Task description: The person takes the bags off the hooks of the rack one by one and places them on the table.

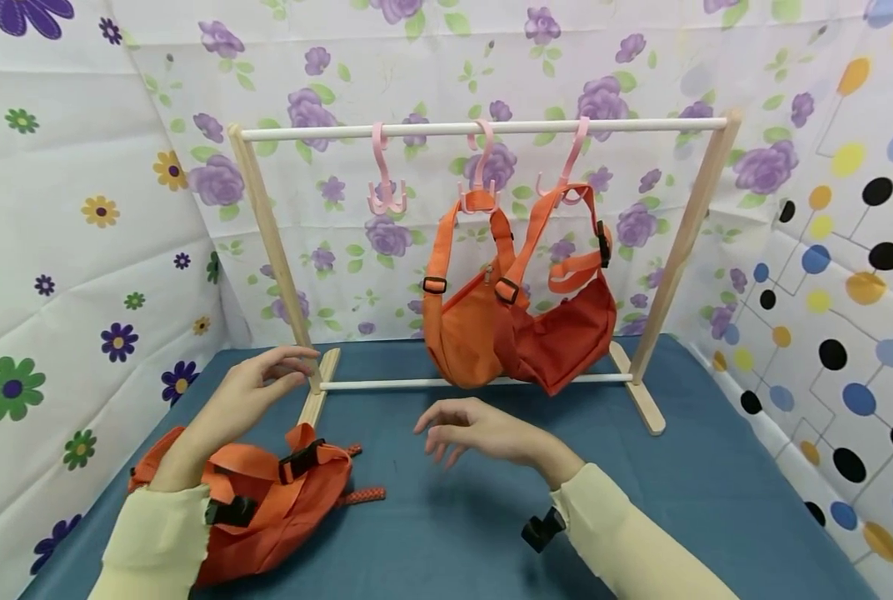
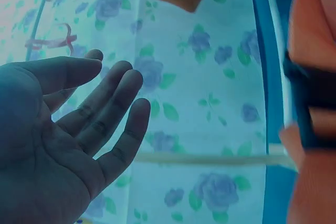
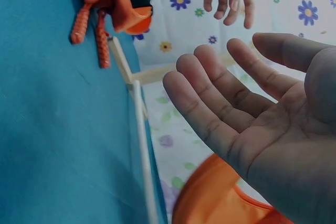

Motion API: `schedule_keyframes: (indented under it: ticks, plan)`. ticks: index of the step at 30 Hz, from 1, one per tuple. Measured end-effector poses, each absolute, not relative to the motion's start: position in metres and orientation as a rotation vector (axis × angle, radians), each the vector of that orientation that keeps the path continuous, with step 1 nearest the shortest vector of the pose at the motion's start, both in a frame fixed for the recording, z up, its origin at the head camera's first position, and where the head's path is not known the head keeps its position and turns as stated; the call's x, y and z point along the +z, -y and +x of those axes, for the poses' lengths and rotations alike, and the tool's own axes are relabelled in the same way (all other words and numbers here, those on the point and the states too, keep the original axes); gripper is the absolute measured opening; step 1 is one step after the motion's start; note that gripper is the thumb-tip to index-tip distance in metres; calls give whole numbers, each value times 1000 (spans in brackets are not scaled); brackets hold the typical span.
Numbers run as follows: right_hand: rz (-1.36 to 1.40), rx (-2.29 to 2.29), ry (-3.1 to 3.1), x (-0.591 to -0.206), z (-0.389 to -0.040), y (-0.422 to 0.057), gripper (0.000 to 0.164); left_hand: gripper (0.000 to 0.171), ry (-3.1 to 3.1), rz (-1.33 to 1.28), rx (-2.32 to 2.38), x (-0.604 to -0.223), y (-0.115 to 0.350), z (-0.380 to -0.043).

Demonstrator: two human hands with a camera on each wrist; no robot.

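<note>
My left hand (image 1: 255, 390) hovers above an orange-red bag (image 1: 266, 517) that lies on the table at the left. Its fingers are relaxed and hold nothing. The bag has a black buckle on its strap and patterned zipper pulls. My right hand (image 1: 484, 433) is in the air over the middle of the table, fingers loosely bent, nothing in them. Behind it, an orange bag (image 1: 465, 329) hangs by its strap from the middle pink hook (image 1: 481, 167). A darker red bag (image 1: 566, 337) hangs from the right pink hook (image 1: 569, 167), partly covering the orange one.
A rack with a white top rod (image 1: 311, 132) and wooden side posts (image 1: 686, 246) stands at the back of the blue table (image 1: 731, 500). The left pink hook (image 1: 383, 179) carries no bag. Patterned cloth (image 1: 386, 67) covers the walls around.
</note>
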State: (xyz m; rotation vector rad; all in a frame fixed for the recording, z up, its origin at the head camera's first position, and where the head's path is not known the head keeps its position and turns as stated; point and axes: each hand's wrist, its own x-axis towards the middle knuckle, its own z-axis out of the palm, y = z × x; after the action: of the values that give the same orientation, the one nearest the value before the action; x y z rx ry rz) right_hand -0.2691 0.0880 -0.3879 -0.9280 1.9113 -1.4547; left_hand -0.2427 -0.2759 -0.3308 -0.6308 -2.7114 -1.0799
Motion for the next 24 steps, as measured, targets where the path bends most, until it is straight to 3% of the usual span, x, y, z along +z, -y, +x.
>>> schedule_keyframes:
  ticks: [24]
  plan:
    - [-927,-1472,-2083,-348,-274,-140,27,28,2532,-815,-1444,-318,197,-263]
